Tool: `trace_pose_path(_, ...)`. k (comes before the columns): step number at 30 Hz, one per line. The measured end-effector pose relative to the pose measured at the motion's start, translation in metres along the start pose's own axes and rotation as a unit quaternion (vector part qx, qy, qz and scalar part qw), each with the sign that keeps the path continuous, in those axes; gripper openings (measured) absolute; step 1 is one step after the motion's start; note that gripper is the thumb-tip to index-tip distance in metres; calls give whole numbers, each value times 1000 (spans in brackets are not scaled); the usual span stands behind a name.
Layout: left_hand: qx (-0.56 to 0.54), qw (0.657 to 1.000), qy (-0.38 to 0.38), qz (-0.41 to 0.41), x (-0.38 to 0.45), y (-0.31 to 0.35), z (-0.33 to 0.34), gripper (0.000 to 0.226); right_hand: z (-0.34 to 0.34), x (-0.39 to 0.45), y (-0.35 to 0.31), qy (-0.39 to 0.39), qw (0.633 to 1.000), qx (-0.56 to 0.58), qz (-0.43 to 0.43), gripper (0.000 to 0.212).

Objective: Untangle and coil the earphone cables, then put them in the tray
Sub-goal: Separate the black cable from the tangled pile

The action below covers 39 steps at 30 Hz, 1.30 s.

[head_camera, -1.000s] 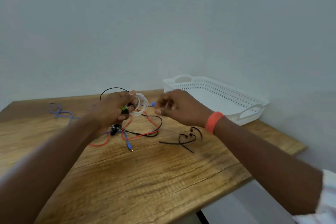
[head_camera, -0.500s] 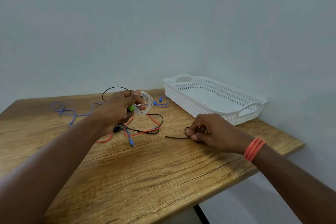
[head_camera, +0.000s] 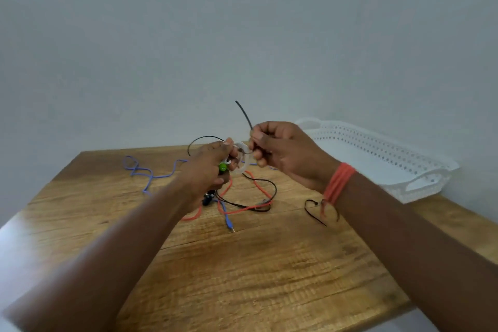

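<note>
The left hand [head_camera: 208, 167] is raised above the table [head_camera: 242, 272], its fingers curled round a white coil [head_camera: 244, 159] of cable, with a small green piece [head_camera: 222, 167] showing at the heel of the thumb; the right hand [head_camera: 285, 152] is level with it and just to its right, almost touching the coil, its thumb and fingers pinched on a black tie [head_camera: 244, 114] whose free end stands up and leans left above the knuckles; whether the lower end of the tie passes through the coil cannot be told; an orange band [head_camera: 338, 183] circles the right wrist; a thin black cable [head_camera: 200, 139] loops up and left from behind the left hand; below and between the two hands a tangle lies on the wood, a red cable [head_camera: 258, 187] and another black cable [head_camera: 273, 190] crossing one another, with a blue plug [head_camera: 228, 222] pointing toward the near edge; a blue cable [head_camera: 142, 174] trails away to the left of the left hand; beneath the right wrist a second black tie [head_camera: 312, 214] lies curled on the table; the white tray [head_camera: 420, 170] sits to the right of the right hand, at the table's far right corner, well apart from the coil.
</note>
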<state>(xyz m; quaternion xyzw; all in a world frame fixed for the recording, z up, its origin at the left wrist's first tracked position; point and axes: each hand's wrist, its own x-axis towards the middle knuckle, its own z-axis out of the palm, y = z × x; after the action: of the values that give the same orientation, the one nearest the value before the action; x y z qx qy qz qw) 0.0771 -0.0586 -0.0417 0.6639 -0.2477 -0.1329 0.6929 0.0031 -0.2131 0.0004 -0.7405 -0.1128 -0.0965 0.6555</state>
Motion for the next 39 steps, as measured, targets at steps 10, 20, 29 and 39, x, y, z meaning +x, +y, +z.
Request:
trace_pose_path(10,-21,996,81,18,3,-3,0,33,10,27,33,77,995,-31,-49,17)
trace_pose_path(20,8,996,54,65,-2,-1,5,35,18,24,43,118,989,-31,-81,12)
trace_pose_path(29,21,993,39,110,-4,1,9,37,22,19,48,109,988,6,-113,12)
trace_pose_path(39,10,996,27,88,-7,7,9,50,26,16,47,118,980,34,-154,17)
